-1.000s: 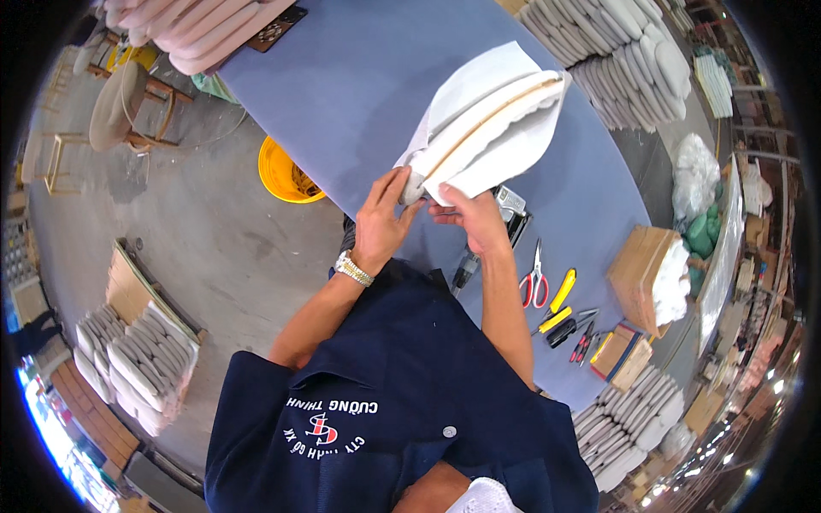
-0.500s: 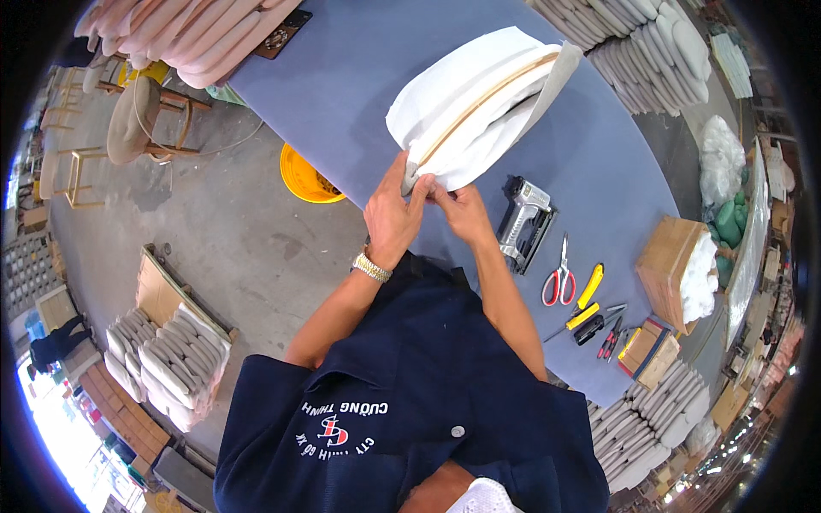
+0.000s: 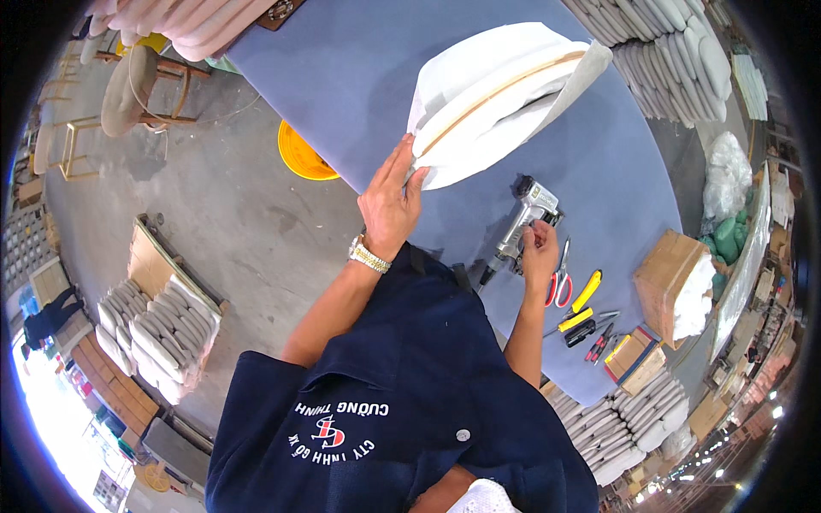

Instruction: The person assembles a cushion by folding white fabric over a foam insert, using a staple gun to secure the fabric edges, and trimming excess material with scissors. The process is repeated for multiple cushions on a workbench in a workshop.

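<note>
My left hand (image 3: 392, 205) grips the near left corner of a seat cushion (image 3: 475, 141). Loose white fabric wraps the cushion, and a thin wooden edge shows along it. The cushion is tilted up above a blue-grey covered table (image 3: 359, 77). To the right of it, my right hand (image 3: 539, 252) is closed around the silver staple gun (image 3: 522, 218), with its fingers curled at the handle. Part of the gun is hidden by those fingers. Just beyond that hand, red-handled scissors (image 3: 560, 282) lie on the table.
Yellow cutters (image 3: 587, 291), pliers (image 3: 600, 344) and small boxes (image 3: 631, 361) lie at the right. A carton (image 3: 663, 286) with white filling stands behind them. Cushion stacks (image 3: 671, 73) rise at the far right. A yellow bucket (image 3: 299, 154) and a stool (image 3: 128, 90) stand on the left floor.
My right hand has let go of the cushion, moved right and closed on the staple gun, which has turned. My left hand still holds the cushion, which has shifted slightly right.
</note>
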Tool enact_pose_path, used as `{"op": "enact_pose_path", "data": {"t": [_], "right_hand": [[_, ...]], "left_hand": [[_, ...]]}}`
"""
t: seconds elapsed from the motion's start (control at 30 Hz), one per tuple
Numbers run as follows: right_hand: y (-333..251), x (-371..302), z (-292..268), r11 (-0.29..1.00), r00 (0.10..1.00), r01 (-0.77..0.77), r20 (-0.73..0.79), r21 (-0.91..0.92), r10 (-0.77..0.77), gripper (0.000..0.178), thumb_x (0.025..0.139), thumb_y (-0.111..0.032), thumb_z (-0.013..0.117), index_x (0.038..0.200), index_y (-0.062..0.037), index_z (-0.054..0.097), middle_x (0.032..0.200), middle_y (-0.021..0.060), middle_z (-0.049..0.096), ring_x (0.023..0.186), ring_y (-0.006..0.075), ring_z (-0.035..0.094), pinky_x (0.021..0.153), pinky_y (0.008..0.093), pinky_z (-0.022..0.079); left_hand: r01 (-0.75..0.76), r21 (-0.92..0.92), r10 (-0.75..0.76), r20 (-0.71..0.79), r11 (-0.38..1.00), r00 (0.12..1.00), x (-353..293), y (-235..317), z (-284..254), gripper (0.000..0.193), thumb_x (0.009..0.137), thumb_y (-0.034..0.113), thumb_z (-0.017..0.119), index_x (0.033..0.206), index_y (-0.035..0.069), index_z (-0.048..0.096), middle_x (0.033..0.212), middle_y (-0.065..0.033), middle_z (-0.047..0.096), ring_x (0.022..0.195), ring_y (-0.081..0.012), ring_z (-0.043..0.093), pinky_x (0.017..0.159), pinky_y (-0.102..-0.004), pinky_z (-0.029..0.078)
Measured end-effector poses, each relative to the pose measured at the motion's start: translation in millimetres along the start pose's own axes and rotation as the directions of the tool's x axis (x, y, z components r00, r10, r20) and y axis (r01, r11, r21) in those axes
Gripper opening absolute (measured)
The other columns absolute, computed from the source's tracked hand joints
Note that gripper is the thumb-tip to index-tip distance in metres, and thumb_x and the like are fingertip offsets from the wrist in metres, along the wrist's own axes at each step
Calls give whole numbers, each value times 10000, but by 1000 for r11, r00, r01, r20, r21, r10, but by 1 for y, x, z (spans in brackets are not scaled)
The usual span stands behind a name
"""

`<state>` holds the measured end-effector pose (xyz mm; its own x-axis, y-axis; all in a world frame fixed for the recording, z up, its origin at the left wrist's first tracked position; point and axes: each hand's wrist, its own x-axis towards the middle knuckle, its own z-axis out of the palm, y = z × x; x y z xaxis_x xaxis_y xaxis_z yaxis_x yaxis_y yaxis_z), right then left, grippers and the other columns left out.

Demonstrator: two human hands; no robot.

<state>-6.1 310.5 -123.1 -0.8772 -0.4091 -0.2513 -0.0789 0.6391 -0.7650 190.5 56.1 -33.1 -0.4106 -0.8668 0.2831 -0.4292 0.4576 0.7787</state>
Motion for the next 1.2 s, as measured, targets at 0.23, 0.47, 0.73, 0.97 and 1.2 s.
{"op": "enact_pose_path", "data": {"t": [0.23,0.47,0.73,0.97,1.2], "right_hand": [[-4,-12,30,851,993,6,-100,-524,-69,748,795,-298,857,1396,-37,497,1116,197,715,1037,414,661,902,514,506],[8,2,21,932,993,-82,-107,-354,47,666,744,-179,843,1302,-1,526,1040,154,682,930,324,669,829,444,520],[-89,-46,-36,961,999,-12,39,276,2,309,885,-128,772,1141,-5,649,903,22,631,767,107,584,684,284,474],[-172,-59,-28,915,891,199,324,351,-318,448,928,-78,772,1316,44,583,1138,118,701,918,175,692,829,330,556],[-213,-52,-3,941,866,79,446,329,-229,269,926,-63,768,1146,70,687,907,76,733,768,131,675,719,296,563]], "left_hand": [[101,-3,-101,22,995,995,-6,5,2,534,948,280,756,1408,52,610,1322,-166,700,1132,-336,719,877,-408,598],[91,4,-91,31,996,995,-16,3,4,563,908,333,795,1369,49,639,1323,-149,705,1121,-340,719,891,-422,586],[-127,10,127,-44,992,991,-18,-9,7,485,898,199,793,1337,39,663,1352,-128,694,1203,-313,693,914,-399,595],[-38,-75,40,18,996,999,-10,-2,2,486,897,136,779,1362,70,654,1384,-108,678,1196,-310,697,918,-382,601],[15,-122,-8,55,992,998,-4,-7,-3,513,872,51,746,1375,73,645,1407,-109,664,1251,-314,665,998,-392,562]]}}
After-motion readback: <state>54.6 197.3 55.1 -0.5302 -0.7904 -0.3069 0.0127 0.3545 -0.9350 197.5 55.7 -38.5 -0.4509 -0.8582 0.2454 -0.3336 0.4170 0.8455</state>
